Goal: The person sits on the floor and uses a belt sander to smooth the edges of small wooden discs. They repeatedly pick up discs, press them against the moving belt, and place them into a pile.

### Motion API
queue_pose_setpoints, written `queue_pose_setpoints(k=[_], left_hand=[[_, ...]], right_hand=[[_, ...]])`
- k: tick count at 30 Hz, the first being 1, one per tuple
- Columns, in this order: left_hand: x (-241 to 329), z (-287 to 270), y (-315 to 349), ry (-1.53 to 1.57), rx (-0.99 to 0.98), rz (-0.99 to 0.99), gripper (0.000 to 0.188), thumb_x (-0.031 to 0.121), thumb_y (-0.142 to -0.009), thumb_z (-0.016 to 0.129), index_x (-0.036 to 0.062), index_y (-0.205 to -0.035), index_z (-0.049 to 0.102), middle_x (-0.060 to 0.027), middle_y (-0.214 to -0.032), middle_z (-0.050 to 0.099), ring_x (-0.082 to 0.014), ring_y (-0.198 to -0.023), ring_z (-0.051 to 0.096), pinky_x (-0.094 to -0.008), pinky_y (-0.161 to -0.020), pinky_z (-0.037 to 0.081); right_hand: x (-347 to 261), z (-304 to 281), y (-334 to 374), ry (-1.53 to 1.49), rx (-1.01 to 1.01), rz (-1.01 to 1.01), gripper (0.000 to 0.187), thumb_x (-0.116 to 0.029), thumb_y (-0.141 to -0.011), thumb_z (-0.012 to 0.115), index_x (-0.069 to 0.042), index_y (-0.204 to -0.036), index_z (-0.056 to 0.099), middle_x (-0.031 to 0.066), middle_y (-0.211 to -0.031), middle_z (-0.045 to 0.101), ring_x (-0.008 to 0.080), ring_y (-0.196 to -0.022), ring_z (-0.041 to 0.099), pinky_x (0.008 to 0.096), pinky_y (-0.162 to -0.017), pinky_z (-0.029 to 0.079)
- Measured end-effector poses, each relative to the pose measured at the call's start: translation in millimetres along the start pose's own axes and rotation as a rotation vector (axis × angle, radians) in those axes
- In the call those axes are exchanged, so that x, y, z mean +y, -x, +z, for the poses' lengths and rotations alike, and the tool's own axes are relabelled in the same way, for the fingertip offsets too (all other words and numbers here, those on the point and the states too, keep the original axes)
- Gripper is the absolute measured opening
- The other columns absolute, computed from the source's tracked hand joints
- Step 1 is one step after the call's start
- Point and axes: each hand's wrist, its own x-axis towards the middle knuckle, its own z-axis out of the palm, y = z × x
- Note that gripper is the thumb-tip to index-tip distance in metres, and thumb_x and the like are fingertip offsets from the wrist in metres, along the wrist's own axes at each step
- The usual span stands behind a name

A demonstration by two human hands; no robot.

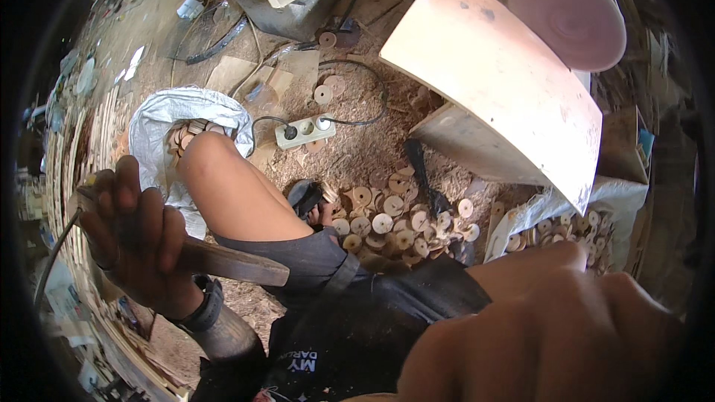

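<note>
At the left, my left hand (141, 242) has its fingers curled round a long wooden bar (238, 262). The bar slants down to the right, and its blunt end juts out past my wrist over my lap. A thin dark cable hangs beside its upper end. My right hand (544, 335) looms large at the lower right, very close and a little blurred. Its knuckles are bent and its fingers folded under, so anything inside is hidden. Beyond it stands a pale wooden worktop (499, 82), with a round pinkish disc (567, 18) at its far edge.
Small wooden discs with centre holes (382, 223) lie heaped by my foot. More fill a white sack (190, 108) by my knee and another sack (633, 205) at the right. A power strip (305, 132) with cords rests on sawdust. Thin wooden strips line the left side.
</note>
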Motion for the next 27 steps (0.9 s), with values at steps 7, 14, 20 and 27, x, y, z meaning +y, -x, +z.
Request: queue_pose_setpoints(k=[7,14,20,27], left_hand=[[-12.6,10.2,-11.9,-0.118,-0.013,-0.133,0.030,0.032,-0.103,0.040,0.0036,-0.095,0.043,-0.0093,-0.097,0.043,-0.0092,-0.051,0.037,-0.0242,-0.044,0.038],[-92.3,-2.6,-20.8,-0.232,0.182,-0.362,0.018,0.009,-0.089,0.062,0.0060,-0.103,0.053,-0.0066,-0.104,0.055,-0.0070,-0.068,0.051,-0.0223,-0.053,0.043],[-213.9,-27.4,36.4,-0.260,0.650,-0.802,0.016,0.016,-0.091,0.061,0.0028,-0.100,0.059,-0.0039,-0.085,0.060,-0.0126,-0.073,0.057,-0.0278,-0.064,0.049],[-233.1,-5.9,90.7,-0.079,0.571,-0.862,0.037,0.029,-0.091,0.064,0.0084,-0.121,0.055,-0.0017,-0.113,0.057,-0.0120,-0.106,0.053,-0.0297,-0.090,0.046]], right_hand=[[-14.7,-22.7,4.0,0.129,-0.007,0.033,0.036,-0.027,-0.092,0.064,0.003,-0.108,0.053,0.0090,-0.077,0.058,0.0139,-0.051,0.053,0.0257,-0.046,0.046],[50.0,-83.0,45.4,0.685,0.382,0.563,0.035,-0.017,-0.097,0.055,-0.002,-0.128,0.046,0.0035,-0.087,0.054,0.0081,-0.062,0.050,0.0239,-0.056,0.045],[112.9,-113.2,71.5,0.849,0.288,0.482,0.030,-0.017,-0.098,0.053,0.001,-0.122,0.055,0.0079,-0.082,0.063,0.0140,-0.069,0.058,0.0298,-0.062,0.046],[131.2,-125.0,76.7,1.589,0.171,0.324,0.036,-0.004,-0.089,0.049,0.005,-0.124,0.055,0.0239,-0.122,0.052,0.0397,-0.117,0.044,0.0488,-0.099,0.035]])
